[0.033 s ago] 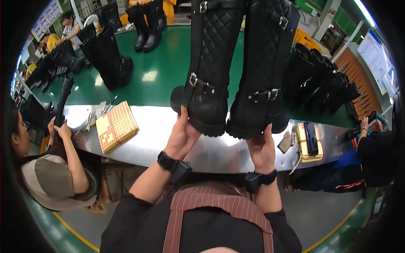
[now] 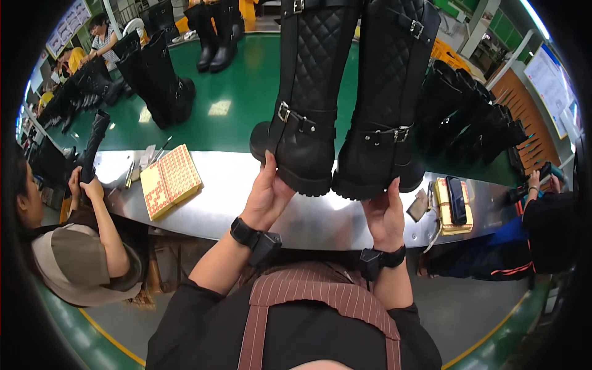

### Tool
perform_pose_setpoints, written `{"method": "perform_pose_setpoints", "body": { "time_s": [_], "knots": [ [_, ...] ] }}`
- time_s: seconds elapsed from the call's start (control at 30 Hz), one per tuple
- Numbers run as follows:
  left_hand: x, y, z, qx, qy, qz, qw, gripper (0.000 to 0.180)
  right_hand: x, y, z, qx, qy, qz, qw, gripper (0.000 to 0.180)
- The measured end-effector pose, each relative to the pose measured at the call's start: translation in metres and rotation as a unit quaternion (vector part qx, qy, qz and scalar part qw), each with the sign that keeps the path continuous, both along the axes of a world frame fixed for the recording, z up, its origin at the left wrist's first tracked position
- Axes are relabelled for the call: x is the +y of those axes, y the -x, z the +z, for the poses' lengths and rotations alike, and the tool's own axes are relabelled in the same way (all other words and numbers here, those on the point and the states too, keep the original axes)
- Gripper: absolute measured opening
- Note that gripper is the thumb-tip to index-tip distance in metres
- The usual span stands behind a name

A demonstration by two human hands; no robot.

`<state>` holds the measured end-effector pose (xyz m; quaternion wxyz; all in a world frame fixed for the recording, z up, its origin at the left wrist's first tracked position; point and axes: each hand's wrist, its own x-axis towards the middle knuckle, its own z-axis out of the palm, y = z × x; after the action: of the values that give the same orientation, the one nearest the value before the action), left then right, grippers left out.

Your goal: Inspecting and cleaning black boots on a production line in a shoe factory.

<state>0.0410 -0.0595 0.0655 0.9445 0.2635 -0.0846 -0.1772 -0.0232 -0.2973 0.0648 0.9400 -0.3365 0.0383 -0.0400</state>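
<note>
Two tall black boots with quilted shafts and buckled straps are held upright, side by side, in front of me. My left hand (image 2: 267, 194) grips the left boot (image 2: 306, 148) low at its sole, thumb up along the side. My right hand (image 2: 383, 216) holds the right boot (image 2: 383, 151) the same way from below. Both heels face me and the toes angle outward. Fingers under the soles are partly hidden. The boots are raised above the metal edge of the bench (image 2: 228, 209); their shaft tops run out of view.
Left on the metal edge lies a stack of yellow sheets with red dots (image 2: 171, 180). To the right, a phone (image 2: 456, 200) rests on another yellow stack. More black boots (image 2: 161, 80) stand on the green belt (image 2: 246, 92). Co-workers (image 2: 80, 259) sit at both sides.
The boots in my hands have shifted very slightly up and to the right. Both hands keep the same grip. The co-worker on the left has slightly shifted the boot they hold.
</note>
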Motion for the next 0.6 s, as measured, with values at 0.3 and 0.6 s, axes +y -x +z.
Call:
{"method": "perform_pose_setpoints", "body": {
  "time_s": [0.3, 0.6],
  "knots": [
    [-0.001, 0.001, 0.002, 0.013, -0.024, 0.014, 1.000, 0.061, 0.004, -0.001, 0.007, 0.004, -0.005, -0.014, 1.000, 0.050],
    [0.003, -0.002, -0.008, 0.006, -0.014, -0.010, 1.000, 0.063, 0.003, 0.001, 0.011, 0.025, -0.017, -0.021, 0.999, 0.043]
  ]
}}
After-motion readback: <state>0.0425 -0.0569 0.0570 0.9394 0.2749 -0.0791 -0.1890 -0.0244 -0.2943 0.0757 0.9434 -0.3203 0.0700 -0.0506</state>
